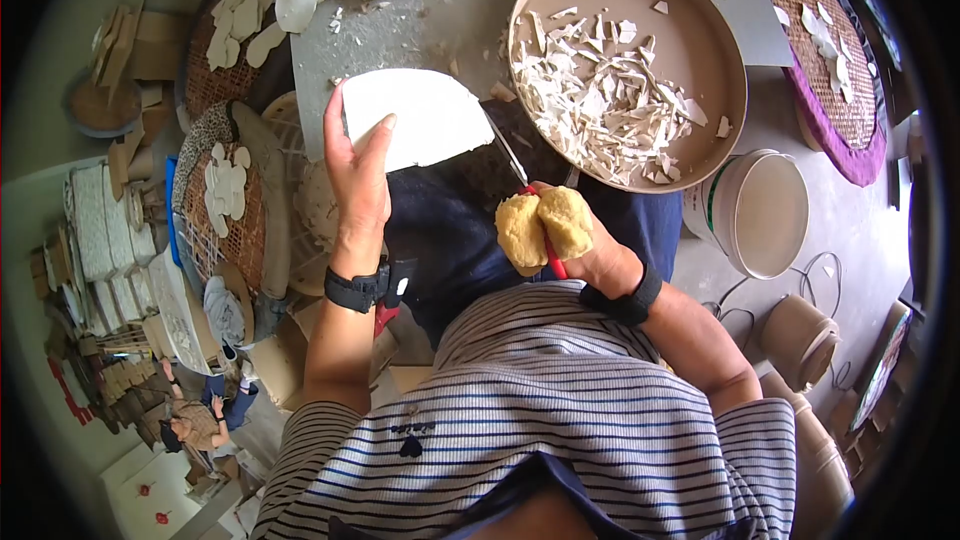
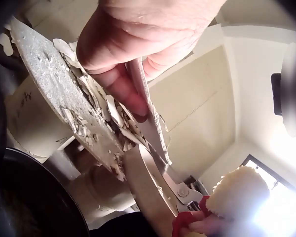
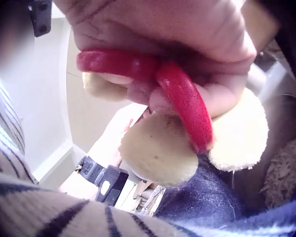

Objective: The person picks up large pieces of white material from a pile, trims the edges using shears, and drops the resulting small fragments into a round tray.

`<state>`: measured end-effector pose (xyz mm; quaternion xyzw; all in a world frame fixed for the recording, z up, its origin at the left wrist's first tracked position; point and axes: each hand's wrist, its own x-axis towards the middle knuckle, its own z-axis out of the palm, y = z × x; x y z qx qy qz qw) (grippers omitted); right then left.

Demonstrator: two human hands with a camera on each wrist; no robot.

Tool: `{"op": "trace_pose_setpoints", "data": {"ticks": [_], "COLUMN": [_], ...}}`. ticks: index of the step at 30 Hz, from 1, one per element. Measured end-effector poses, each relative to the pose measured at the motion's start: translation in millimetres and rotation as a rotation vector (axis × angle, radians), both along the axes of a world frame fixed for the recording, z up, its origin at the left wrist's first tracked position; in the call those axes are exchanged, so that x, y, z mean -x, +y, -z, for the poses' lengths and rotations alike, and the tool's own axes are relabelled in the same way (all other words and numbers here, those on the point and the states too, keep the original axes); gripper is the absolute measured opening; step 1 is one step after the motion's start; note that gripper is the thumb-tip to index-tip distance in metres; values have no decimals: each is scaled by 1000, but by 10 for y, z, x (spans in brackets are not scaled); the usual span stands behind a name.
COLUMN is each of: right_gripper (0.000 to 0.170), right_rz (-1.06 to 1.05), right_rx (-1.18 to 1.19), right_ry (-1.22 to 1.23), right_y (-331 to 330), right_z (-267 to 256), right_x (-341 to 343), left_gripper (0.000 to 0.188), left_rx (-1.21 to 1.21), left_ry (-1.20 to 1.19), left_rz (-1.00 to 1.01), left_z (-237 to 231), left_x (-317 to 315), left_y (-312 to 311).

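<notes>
A white, stiff sheet with a rounded edge (image 1: pixel 415 122) is pinched between the thumb and fingers of my left hand (image 1: pixel 360 175). The left wrist view shows this sheet edge-on, its cut edge rough (image 2: pixel 152 111). My right hand (image 1: pixel 595 240) grips scissors with red handles (image 3: pixel 187 106); their blades (image 2: pixel 172 188) stand right at the sheet's lower right edge in the head view. Lumps of yellow foam (image 1: pixel 522 232) sit around the handles, between and beside the fingers. The palm side of the right hand is partly hidden by foam.
A large round pan (image 1: pixel 700 50) with many white offcuts stands at the table's right. Scraps and larger white pieces (image 1: pixel 295 0) lie on the grey table (image 1: pixel 325 55). Woven trays (image 1: pixel 205 230) hold cut pieces at left. A white bucket (image 1: pixel 775 215) stands right; another person (image 1: pixel 195 425) sits at far left.
</notes>
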<state>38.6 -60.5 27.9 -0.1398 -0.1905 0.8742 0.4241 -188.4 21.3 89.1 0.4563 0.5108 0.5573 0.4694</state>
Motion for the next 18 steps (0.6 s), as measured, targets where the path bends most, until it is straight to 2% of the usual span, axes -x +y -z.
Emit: {"op": "trace_pose_setpoints", "data": {"ticks": [1, 4, 5, 9, 11, 12, 13, 14, 15, 17, 18], "right_gripper": [17, 14, 14, 18, 19, 18, 14, 17, 37, 61, 63], "right_rz": [20, 132, 144, 186, 183, 151, 97, 65, 15, -33, -32], "right_rx": [-178, -531, -781, -846, -373, 98, 334, 593, 626, 553, 447], "right_ry": [-313, -724, -951, -1019, -751, -489, -266, -64, 77, 166, 113], "right_y": [27, 23, 75, 119, 150, 162, 167, 171, 145, 101, 72], "right_z": [-186, -225, -266, -294, -356, -413, -373, -332, -98, 51, 105], "right_x": [-31, -27, -66, -36, -14, 28, 30, 31, -7, -72, -106], "left_gripper": [62, 61, 61, 62, 62, 62, 61, 61, 61, 61, 61], "left_rx": [-11, -23, -20, -1, 28, 31, 33, 37, 49, 74, 68], "left_ry": [11, 45, 56, 46, 61, 51, 41, 31, 27, 17, 18], "left_rz": [-5, 82, 129, 154, 169, 172, 175, 180, 191, 211, 220], "left_z": [12, -64, -105, -183, -186, -170, -144, -128, -134, -179, -204], "left_x": [6, -16, -35, -103, -94, -93, -91, -94, -101, -132, -167], "left_y": [7, 28, 26, 48, 76, 88, 103, 116, 126, 148, 163]}}
